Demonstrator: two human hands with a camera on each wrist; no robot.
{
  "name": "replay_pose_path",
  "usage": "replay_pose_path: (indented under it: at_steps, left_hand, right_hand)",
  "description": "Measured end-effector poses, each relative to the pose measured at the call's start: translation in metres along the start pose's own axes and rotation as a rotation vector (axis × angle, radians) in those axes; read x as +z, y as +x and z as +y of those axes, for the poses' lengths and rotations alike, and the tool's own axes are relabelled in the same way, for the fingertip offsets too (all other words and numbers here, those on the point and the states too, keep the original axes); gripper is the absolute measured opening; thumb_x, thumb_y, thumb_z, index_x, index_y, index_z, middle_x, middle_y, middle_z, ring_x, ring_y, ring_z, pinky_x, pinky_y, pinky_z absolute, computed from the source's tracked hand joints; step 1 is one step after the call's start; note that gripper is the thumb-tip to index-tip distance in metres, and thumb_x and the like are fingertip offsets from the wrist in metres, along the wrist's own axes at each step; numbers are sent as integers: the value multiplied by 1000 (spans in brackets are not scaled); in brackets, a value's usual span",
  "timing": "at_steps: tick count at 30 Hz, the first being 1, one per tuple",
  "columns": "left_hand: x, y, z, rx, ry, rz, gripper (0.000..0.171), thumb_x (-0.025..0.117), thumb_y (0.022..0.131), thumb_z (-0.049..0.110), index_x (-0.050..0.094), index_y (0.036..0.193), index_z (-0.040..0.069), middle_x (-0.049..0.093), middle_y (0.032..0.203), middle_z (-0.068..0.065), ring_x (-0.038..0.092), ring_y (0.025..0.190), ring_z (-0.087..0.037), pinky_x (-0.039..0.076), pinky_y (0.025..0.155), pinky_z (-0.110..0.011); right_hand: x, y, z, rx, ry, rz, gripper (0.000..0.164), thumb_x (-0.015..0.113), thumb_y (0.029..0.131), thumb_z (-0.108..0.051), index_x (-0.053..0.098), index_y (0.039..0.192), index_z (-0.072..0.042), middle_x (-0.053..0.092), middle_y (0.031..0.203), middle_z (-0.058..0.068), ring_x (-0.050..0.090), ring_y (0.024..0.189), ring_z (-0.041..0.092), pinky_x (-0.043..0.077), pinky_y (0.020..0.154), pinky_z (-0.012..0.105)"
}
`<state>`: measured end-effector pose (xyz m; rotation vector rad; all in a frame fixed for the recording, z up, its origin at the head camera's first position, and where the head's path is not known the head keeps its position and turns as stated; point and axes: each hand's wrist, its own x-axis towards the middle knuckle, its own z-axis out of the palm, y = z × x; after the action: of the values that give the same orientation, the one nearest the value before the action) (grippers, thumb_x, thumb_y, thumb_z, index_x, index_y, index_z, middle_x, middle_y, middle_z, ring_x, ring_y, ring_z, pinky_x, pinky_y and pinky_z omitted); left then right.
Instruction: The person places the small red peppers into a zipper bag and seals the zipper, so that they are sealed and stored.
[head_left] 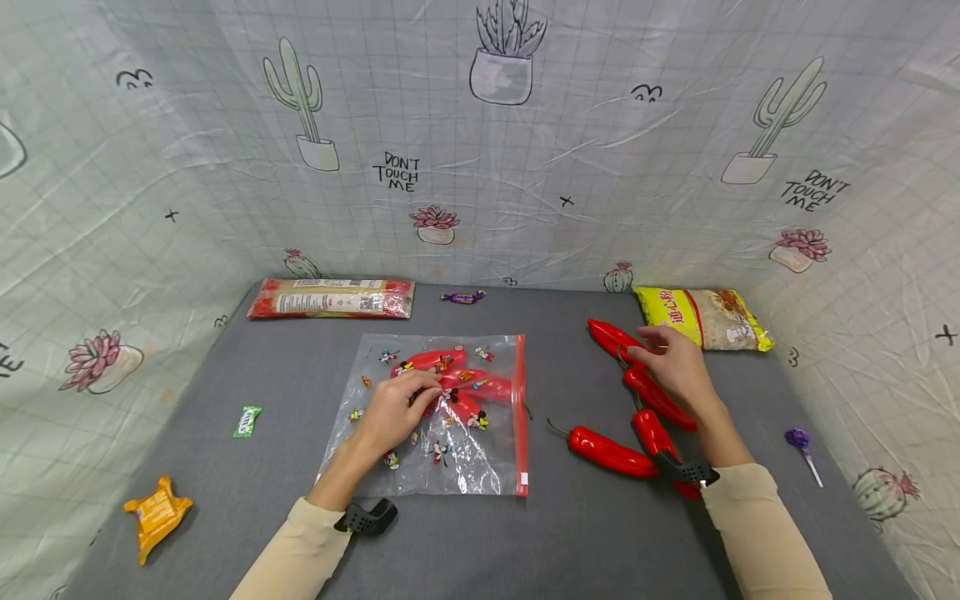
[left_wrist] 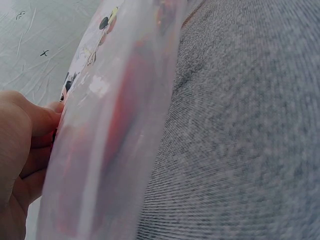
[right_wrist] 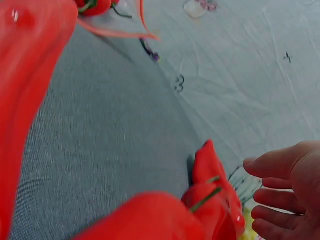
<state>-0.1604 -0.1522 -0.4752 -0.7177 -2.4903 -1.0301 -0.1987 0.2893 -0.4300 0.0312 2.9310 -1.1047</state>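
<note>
A clear zip bag (head_left: 480, 467) with cartoon prints and a red zip edge lies on the grey table, with several red chili peppers (head_left: 491, 387) inside. My left hand (head_left: 393, 408) pinches the bag's upper film between thumb and fingers; in the left wrist view the lifted film (left_wrist: 100, 160) stands beside the thumb (left_wrist: 42, 117). On the right, my right hand (head_left: 678, 367) is over loose red chili peppers, nearest the farthest one (head_left: 609, 335). The right wrist view has its thumb and fingers (right_wrist: 280, 200) spread, a gap away from that pepper (right_wrist: 212, 167).
At the back lie a long noodle-like packet (head_left: 337, 298), a purple wrapped candy (head_left: 462, 297) and a yellow food bag (head_left: 720, 321). A green candy (head_left: 247, 422) and an orange packet (head_left: 159, 517) are at left, a purple lollipop (head_left: 799, 442) at right. Patterned cloth (head_left: 495, 217) encloses the table.
</note>
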Motion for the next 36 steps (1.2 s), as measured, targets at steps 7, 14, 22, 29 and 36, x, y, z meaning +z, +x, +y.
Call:
replay_pose_path:
  at_steps: [7,14,22,29,36]
  left_hand:
    - [0,0,1,8,-2,2,8,67,87,17,72,90,12,71,104,-3,67,102,-19,54,90,-36]
    - [0,-1,0,-16,-1,-20,8,66,88,19,72,91,14,71,105,-2,66,103,-16,54,91,-34]
    - [-1,-1,1,-25,-3,-21,8,66,88,20,72,91,15,71,105,-2,66,104,-16,54,92,-34]
    - [-1,-1,1,-11,5,3,7,68,86,18,72,90,14,71,103,-1,67,102,-16,55,90,-34]
    - [0,0,2,-5,8,10,7,68,86,18,72,90,13,71,104,-2,67,102,-16,55,90,-34]
  right_hand:
    - [-2,3,13,53,-81,-32,49,59,92,-33,51,131,-4,53,131,24,52,116,39,45,94,54]
    - [2,6,23,74,-126,-56,50,61,91,-35,52,130,-5,59,120,25,55,108,37,46,91,52]
    - [3,6,24,46,-126,-9,50,61,90,-37,54,128,-5,61,117,24,56,105,36,46,90,52]
    - [2,3,17,-3,-88,129,47,62,90,-34,56,127,-5,63,116,20,57,103,33,47,89,50]
    - [0,-6,0,-58,-62,145,48,63,89,-34,56,127,-6,63,118,20,60,104,35,49,90,50]
